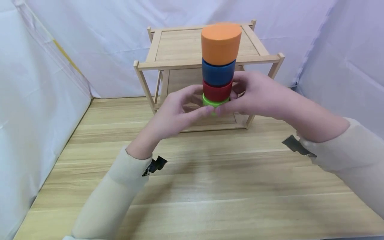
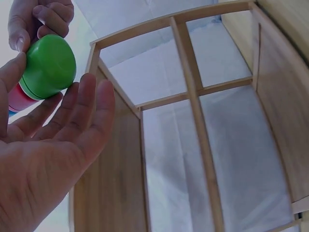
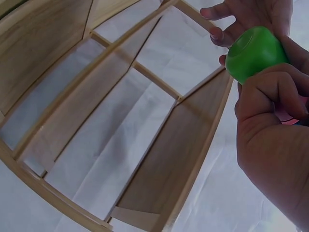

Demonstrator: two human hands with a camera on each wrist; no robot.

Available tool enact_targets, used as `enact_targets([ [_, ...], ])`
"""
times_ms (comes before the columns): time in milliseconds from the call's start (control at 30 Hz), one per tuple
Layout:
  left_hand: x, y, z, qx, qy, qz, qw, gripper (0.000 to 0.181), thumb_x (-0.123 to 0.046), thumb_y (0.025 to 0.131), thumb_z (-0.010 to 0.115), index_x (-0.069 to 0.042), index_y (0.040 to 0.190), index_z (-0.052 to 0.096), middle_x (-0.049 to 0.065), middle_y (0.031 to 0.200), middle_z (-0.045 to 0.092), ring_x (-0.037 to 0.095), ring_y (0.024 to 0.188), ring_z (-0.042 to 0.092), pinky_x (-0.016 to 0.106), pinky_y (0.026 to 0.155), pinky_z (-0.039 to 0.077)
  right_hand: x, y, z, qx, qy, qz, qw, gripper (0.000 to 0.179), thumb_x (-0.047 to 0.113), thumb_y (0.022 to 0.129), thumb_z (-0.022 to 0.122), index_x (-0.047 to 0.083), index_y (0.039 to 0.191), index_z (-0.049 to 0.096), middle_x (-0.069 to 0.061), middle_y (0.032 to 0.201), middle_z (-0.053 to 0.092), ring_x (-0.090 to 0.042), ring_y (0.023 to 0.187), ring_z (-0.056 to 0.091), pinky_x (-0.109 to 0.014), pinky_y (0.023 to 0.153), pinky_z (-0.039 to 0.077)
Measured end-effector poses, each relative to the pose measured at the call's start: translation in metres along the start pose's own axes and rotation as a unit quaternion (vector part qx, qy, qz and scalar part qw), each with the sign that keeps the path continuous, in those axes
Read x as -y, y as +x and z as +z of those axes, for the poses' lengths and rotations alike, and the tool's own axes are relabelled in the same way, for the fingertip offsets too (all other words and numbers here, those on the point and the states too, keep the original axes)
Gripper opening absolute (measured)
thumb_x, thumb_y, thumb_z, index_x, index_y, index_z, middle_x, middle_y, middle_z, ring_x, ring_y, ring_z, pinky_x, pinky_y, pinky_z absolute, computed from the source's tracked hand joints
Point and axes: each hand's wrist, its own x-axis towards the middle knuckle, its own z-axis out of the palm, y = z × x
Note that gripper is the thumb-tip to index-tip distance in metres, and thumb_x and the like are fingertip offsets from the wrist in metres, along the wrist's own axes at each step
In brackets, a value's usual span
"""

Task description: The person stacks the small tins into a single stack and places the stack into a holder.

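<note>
Both hands hold up a tower of stacking cups before the wooden rack. From the top, it runs orange cup, blue cup, red cup and green cup, narrowing downward. My left hand holds the green cup at its left, thumb in front; the left wrist view shows its other fingers extended beside and under the rounded green base. From the right, my right hand grips the lower cups, thumb on the green one and curled fingers partly hidden behind. The two thumb tips nearly meet.
A two-tier wooden rack stands behind the cups, with corner posts rising above its top shelf. Wood-grain flooring spreads in front. White sheeting hangs at the left, back and right. A dark wrist camera mount sticks out from the left sleeve.
</note>
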Motion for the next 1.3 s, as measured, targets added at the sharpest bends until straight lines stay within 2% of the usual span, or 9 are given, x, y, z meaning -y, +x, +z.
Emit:
enact_targets([
  [200,-0.014,0.014,-0.013,-0.013,0.039,0.002,0.9992,0.051,-0.029,0.1,0.078,-0.017,0.146,0.062,-0.004,0.134,0.072,0.009,0.111,0.07,0.036,0.101,0.059,0.007,0.006,-0.013,-0.008,0.005,0.015,0.9999,0.063,0.045,0.084,0.091,0.029,0.138,0.065,-0.008,0.102,0.07,-0.026,0.09,0.063,-0.036,0.074,0.055],
  [333,-0.023,0.026,-0.023,-0.007,0.064,-0.003,0.9979,0.051,-0.032,0.1,0.077,-0.019,0.147,0.062,-0.007,0.136,0.071,0.006,0.112,0.069,0.034,0.103,0.056,0.011,0.014,-0.024,-0.002,0.012,0.024,0.9996,0.067,0.046,0.085,0.09,0.028,0.142,0.061,-0.006,0.096,0.07,-0.024,0.076,0.061,-0.035,0.066,0.051],
  [533,-0.035,0.04,-0.035,0.008,0.082,-0.03,0.9962,0.049,-0.037,0.101,0.074,-0.023,0.146,0.062,-0.011,0.134,0.071,0.002,0.115,0.066,0.031,0.109,0.051,0.018,0.025,-0.04,-0.004,0.01,0.037,0.9993,0.075,0.051,0.082,0.091,0.032,0.147,0.057,-0.003,0.083,0.063,-0.023,0.07,0.056,-0.036,0.064,0.047],
  [700,-0.043,0.048,-0.046,0.015,0.076,-0.056,0.9954,0.05,-0.038,0.102,0.073,-0.021,0.147,0.06,-0.009,0.139,0.068,0.006,0.117,0.065,0.031,0.104,0.055,0.023,0.035,-0.047,0.002,0.019,0.028,0.9994,0.074,0.05,0.085,0.089,0.032,0.149,0.054,-0.001,0.074,0.055,-0.022,0.062,0.048,-0.037,0.063,0.044],
  [767,-0.045,0.053,-0.05,0.014,0.079,-0.058,0.9951,0.05,-0.037,0.102,0.073,-0.021,0.148,0.06,-0.008,0.141,0.067,0.008,0.116,0.064,0.031,0.101,0.056,0.025,0.041,-0.05,-0.001,0.03,0.019,0.9994,0.072,0.047,0.087,0.088,0.031,0.149,0.055,-0.001,0.073,0.054,-0.022,0.059,0.045,-0.036,0.061,0.042],
  [867,-0.047,0.061,-0.055,0.006,0.084,-0.059,0.9947,0.05,-0.035,0.103,0.072,-0.02,0.149,0.059,-0.007,0.142,0.066,0.011,0.114,0.063,0.031,0.1,0.054,0.027,0.049,-0.054,-0.012,0.04,0.01,0.9991,0.074,0.044,0.089,0.087,0.03,0.152,0.053,0.0,0.079,0.06,-0.022,0.057,0.044,-0.035,0.059,0.042],
  [1033,-0.047,0.073,-0.062,0.0,0.068,-0.074,0.9949,0.05,-0.032,0.103,0.072,-0.021,0.15,0.058,-0.004,0.143,0.065,0.014,0.116,0.066,0.032,0.103,0.054,0.03,0.063,-0.06,-0.02,0.075,0.021,0.9967,0.078,0.04,0.087,0.089,0.027,0.154,0.051,0.002,0.084,0.066,-0.02,0.054,0.041,-0.034,0.054,0.037],
  [1167,-0.047,0.083,-0.069,0.001,0.084,-0.094,0.992,0.053,-0.034,0.102,0.072,-0.021,0.151,0.056,-0.002,0.143,0.064,0.013,0.118,0.066,0.033,0.104,0.054,0.033,0.073,-0.064,-0.021,0.103,0.026,0.9942,0.078,0.035,0.087,0.09,0.025,0.154,0.051,0.002,0.076,0.059,-0.019,0.054,0.037,-0.033,0.052,0.033],
  [1300,-0.046,0.095,-0.076,0.01,0.096,-0.108,0.9894,0.053,-0.035,0.103,0.071,-0.019,0.152,0.055,-0.001,0.144,0.064,0.013,0.121,0.062,0.032,0.099,0.051,0.034,0.082,-0.069,-0.026,0.103,0.027,0.994,0.08,0.035,0.086,0.091,0.025,0.155,0.051,0.002,0.079,0.054,-0.018,0.056,0.038,-0.031,0.053,0.033],
])
